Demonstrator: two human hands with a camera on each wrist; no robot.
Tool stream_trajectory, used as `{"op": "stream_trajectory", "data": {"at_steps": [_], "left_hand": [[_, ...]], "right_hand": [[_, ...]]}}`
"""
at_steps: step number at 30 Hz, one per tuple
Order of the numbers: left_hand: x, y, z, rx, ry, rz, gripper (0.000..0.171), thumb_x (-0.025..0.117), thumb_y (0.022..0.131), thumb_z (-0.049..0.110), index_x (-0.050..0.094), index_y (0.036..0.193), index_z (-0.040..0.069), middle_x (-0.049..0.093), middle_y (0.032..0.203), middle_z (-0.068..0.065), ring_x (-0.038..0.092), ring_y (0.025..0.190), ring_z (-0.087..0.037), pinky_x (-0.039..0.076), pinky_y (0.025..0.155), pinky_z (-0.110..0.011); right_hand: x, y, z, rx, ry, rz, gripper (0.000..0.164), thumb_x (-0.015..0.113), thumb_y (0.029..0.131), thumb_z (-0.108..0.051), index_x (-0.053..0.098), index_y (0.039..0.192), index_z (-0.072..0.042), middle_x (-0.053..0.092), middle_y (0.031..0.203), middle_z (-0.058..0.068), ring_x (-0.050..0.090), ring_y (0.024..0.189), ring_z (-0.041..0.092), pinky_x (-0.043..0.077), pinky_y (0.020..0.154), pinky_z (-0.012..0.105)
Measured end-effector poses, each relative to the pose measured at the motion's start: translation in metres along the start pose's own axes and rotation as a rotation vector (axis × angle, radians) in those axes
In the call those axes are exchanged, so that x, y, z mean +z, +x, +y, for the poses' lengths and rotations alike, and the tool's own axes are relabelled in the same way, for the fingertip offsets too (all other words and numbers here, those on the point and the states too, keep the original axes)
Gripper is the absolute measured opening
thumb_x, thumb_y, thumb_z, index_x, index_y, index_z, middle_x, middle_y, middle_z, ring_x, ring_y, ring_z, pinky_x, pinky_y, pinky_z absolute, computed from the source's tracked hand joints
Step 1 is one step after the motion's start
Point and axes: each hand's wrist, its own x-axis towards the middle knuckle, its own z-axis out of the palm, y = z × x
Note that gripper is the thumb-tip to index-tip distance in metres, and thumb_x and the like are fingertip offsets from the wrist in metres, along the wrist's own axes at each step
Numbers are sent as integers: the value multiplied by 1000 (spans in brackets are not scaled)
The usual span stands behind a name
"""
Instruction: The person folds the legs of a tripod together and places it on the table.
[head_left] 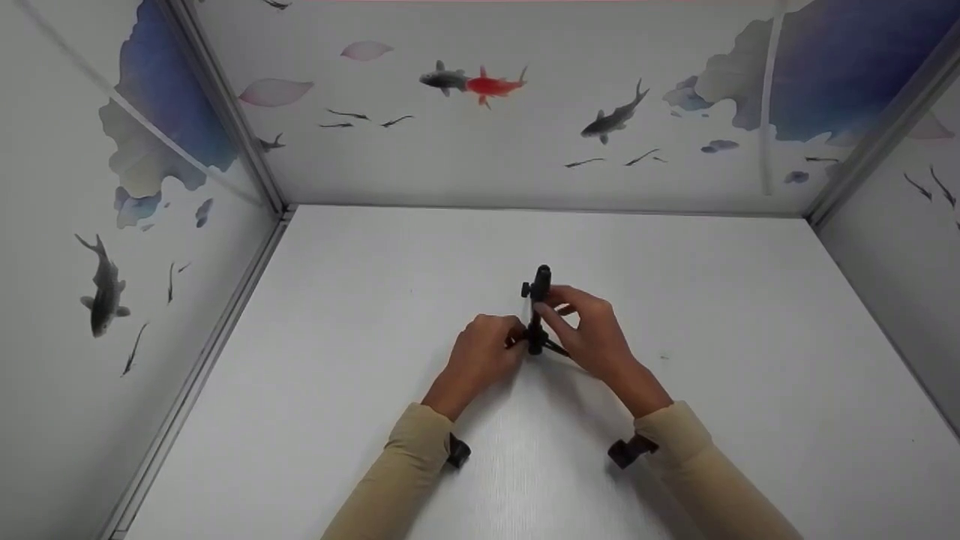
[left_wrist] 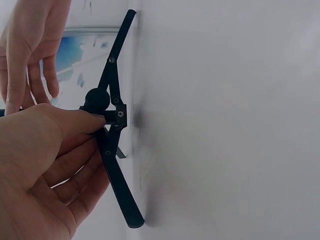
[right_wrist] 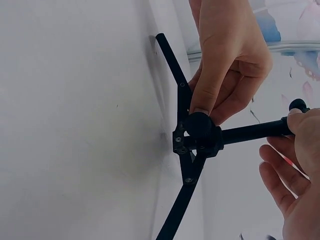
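A small black tripod stands upright on the table with its legs spread. My left hand grips it low down, at the collar above the leg joints. In the left wrist view, the thumb of that left hand presses beside a round knob. Higher up, my right hand pinches the column. The right wrist view has this right hand near the column's upper end, with its thumb by a small knob. Part of the legs is hidden behind the hands in the head view.
The white tabletop surrounds the tripod. Panels printed with fish enclose it at the back, left and right. A black wrist camera sits by the left cuff and another camera by the right cuff.
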Motion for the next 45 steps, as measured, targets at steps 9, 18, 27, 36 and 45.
{"op": "stream_trajectory", "data": {"at_steps": [9, 18, 27, 36, 45], "left_hand": [[0, -2, 1, 2, -7, 17, 9, 77, 100, 15, 83, 105, 11, 82, 94, 2, 74, 84, -10, 61, 74, -28], [-1, -4, 1, 3, -11, 28, 9, 77, 100, 15, 84, 104, 11, 82, 93, 2, 73, 83, -11, 59, 73, -29], [-1, -4, 1, -6, -17, 34, 9, 78, 100, 14, 85, 104, 11, 82, 92, 2, 72, 81, -10, 59, 73, -28], [0, -5, 1, -14, -37, 45, 9, 78, 99, 14, 85, 104, 11, 82, 92, 2, 72, 82, -10, 59, 74, -27], [-1, -7, 1, 10, -42, 79, 7, 78, 98, 11, 85, 102, 10, 82, 89, 3, 71, 79, -10, 57, 73, -26]], "right_hand": [[-1, -1, 0, -9, 21, -9, 23, 73, 106, -21, 76, 128, -15, 80, 114, -4, 76, 103, 10, 66, 83, 35], [-1, -2, 0, 4, 24, -17, 22, 72, 106, -20, 76, 127, -16, 80, 112, -5, 75, 103, 8, 66, 80, 34], [0, -1, 1, -2, 23, -14, 22, 73, 106, -22, 77, 126, -17, 81, 111, -5, 76, 103, 9, 66, 79, 34], [0, -2, 1, 6, 16, -18, 22, 74, 105, -23, 77, 127, -19, 81, 112, -6, 76, 104, 9, 66, 80, 34], [-3, 1, -3, 0, 19, -28, 21, 72, 106, -23, 78, 126, -18, 81, 111, -6, 76, 103, 9, 66, 79, 35]]}}
